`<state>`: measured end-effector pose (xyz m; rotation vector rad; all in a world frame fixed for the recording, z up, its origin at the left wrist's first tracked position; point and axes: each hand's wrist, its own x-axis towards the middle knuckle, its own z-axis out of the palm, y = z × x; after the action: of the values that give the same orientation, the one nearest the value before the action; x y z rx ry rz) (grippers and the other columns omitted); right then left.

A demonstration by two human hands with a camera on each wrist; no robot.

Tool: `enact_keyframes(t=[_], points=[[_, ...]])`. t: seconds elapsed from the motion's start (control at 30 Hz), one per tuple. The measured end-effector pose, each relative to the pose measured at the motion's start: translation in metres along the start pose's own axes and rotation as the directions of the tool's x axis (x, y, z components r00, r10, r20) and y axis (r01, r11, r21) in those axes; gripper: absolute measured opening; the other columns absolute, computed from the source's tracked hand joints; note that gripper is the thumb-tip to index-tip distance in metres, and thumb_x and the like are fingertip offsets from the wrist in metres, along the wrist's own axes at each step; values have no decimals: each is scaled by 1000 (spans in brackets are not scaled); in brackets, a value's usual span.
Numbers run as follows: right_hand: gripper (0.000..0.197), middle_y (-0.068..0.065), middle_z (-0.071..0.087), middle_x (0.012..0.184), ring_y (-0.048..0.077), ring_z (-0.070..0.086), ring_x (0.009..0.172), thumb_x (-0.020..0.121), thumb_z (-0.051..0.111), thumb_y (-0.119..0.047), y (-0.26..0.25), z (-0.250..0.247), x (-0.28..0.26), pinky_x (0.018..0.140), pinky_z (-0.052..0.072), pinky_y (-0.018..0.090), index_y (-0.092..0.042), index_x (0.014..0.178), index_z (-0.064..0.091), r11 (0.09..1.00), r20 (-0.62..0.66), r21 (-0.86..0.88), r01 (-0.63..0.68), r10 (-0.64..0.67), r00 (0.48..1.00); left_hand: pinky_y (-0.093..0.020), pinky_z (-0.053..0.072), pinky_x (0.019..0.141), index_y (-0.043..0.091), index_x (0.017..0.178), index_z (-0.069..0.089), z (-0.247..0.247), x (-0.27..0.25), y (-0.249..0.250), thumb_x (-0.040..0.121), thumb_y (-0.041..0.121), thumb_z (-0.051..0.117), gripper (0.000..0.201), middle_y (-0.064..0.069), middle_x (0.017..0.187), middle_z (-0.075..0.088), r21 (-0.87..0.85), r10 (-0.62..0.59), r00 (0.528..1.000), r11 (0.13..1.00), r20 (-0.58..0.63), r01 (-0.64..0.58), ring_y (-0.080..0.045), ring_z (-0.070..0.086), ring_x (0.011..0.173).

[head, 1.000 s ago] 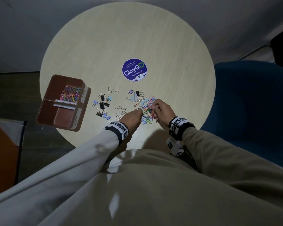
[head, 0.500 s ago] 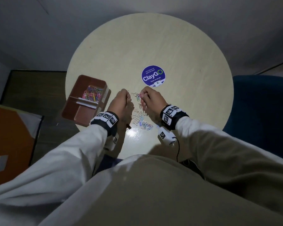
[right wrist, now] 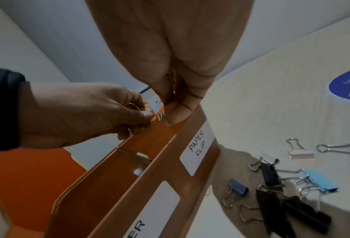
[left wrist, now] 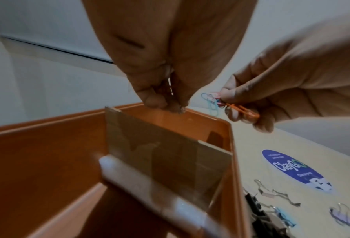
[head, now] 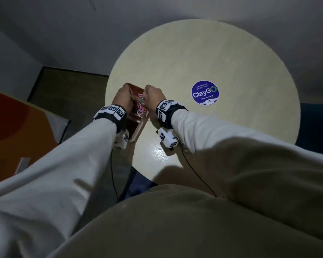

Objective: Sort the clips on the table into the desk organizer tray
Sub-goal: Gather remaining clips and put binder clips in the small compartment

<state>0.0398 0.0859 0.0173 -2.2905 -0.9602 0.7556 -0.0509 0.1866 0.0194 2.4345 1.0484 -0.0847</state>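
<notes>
The round pale table (head: 203,58) now sits further right in the head view than half a second ago, and both hands have left the scattered pile for the brown desk organizer tray (head: 136,127) at its left edge. A blue round sticker (head: 205,92) on the table reads "ClayGo". On the tray's outer wall a white label (right wrist: 197,149) reads "PAPER CLIP"; a second label (right wrist: 147,214) below it shows only "ER". A divider (left wrist: 166,162) splits the tray, and coloured paper clips (head: 140,106) fill the far compartment. The left hand (head: 122,98) hangs over that compartment with fingers bunched together, pinching clips. The right hand (head: 153,97) pinches a small bunch of clips (left wrist: 221,103), orange, blue and pink, at the tray's rim. Binder clips (right wrist: 282,185), black, blue and white, lie on the table just beside the tray.
</notes>
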Motion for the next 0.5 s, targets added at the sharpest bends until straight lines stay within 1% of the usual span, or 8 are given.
enact_keyframes(t=[0.07, 0.13, 0.23, 0.3, 0.37, 0.4, 0.47, 0.5], points=[[14, 21, 65, 105, 37, 62, 93, 91, 49, -5, -4, 8, 7, 77, 49, 37, -2, 102, 57, 997, 11, -66, -29, 30, 999, -43, 44, 92, 0, 117, 53, 0, -1, -2, 93, 0, 47, 25, -22, 119, 60, 29, -24, 999, 999, 32, 23, -38, 57, 110], [20, 22, 65, 109, 37, 62, 99, 92, 51, -7, -6, 14, 10, 78, 48, 36, 1, 109, 59, 994, 27, -104, -47, 50, 998, -43, 45, 94, 1, 117, 55, 1, -2, -4, 94, 0, 45, 25, -21, 121, 61, 49, -41, 997, 998, 65, 38, -37, 57, 112], [23, 20, 67, 112, 36, 62, 106, 93, 50, -6, -8, 14, 9, 83, 49, 35, -1, 111, 64, 991, 44, -123, -43, 49, 998, -43, 45, 98, 2, 122, 54, 2, -6, -7, 93, -2, 47, 30, -21, 124, 59, 69, -38, 994, 997, 99, 31, -36, 56, 115], [28, 18, 66, 118, 34, 60, 111, 95, 48, -6, -8, 10, 6, 88, 48, 34, -4, 117, 65, 995, 40, -94, -28, 32, 999, -43, 46, 98, 3, 123, 54, 1, -10, -8, 92, -2, 49, 32, -20, 124, 59, 62, -29, 995, 998, 93, 23, -36, 56, 115], [30, 14, 65, 123, 30, 60, 114, 96, 49, -7, -5, 3, -1, 93, 46, 31, -7, 121, 64, 1000, 28, -28, -2, 2, 1000, -43, 46, 95, 6, 122, 55, 0, -15, -8, 91, -2, 49, 32, -18, 124, 59, 33, -6, 998, 999, 55, 4, -35, 56, 114], [30, 12, 66, 123, 28, 61, 113, 95, 50, -7, -2, -1, -6, 94, 45, 30, -7, 122, 65, 1000, 18, 7, 17, -18, 1000, -43, 46, 94, 7, 121, 55, 1, -19, -7, 91, -1, 49, 32, -17, 123, 58, 22, 18, 1000, 1000, 14, -18, -35, 56, 113], [29, 10, 68, 119, 25, 62, 111, 95, 51, -8, 7, -10, -19, 90, 44, 26, -8, 120, 66, 997, 0, 60, 53, -53, 999, -44, 44, 92, 8, 116, 56, 3, -30, -1, 91, 3, 51, 25, -16, 118, 57, 53, 100, 990, 994, -101, -95, -35, 55, 109], [28, 9, 69, 116, 24, 64, 106, 94, 51, -8, 14, -14, -27, 85, 44, 24, -9, 117, 66, 995, -3, 78, 61, -61, 998, -44, 41, 91, 9, 113, 55, 6, -37, 4, 92, 7, 52, 21, -15, 114, 57, 86, 157, 975, 986, -154, -145, -34, 54, 106]])
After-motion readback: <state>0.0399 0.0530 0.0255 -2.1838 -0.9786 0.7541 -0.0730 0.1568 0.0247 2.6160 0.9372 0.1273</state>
